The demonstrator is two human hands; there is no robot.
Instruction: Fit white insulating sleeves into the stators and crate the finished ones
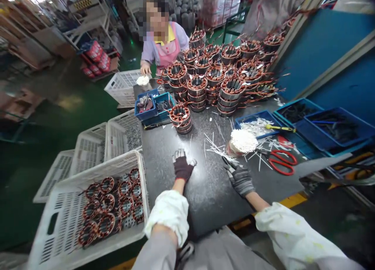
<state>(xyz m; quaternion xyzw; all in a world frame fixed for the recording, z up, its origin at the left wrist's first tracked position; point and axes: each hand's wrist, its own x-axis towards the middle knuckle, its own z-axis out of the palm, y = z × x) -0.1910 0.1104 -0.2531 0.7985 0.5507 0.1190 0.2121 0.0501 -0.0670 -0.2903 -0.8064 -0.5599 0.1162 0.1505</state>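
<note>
My left hand (183, 165), in a dark glove with white fingertips, lies flat on the black speckled worktable (205, 195) and holds nothing. My right hand (240, 179), in a grey glove, rests on the table with its fingers pointing forward; I cannot tell if they hold something thin. Nearest to it, a roll of white fibrous material (240, 141) sits among scattered white strips (216, 148). Red-handled scissors (283, 162) lie to the right, and a yellow-handled screwdriver (281, 128) lies across a blue tray (254, 119).
Stacks of copper-wound motor stators (213, 78) crowd the far table. A white crate (67, 227) of stators stands at my left, beside empty-looking crates (88, 152). Blue bins (331, 129) hold dark parts at right. A co-worker's hand (145, 68) rests near a white bundle at the far end.
</note>
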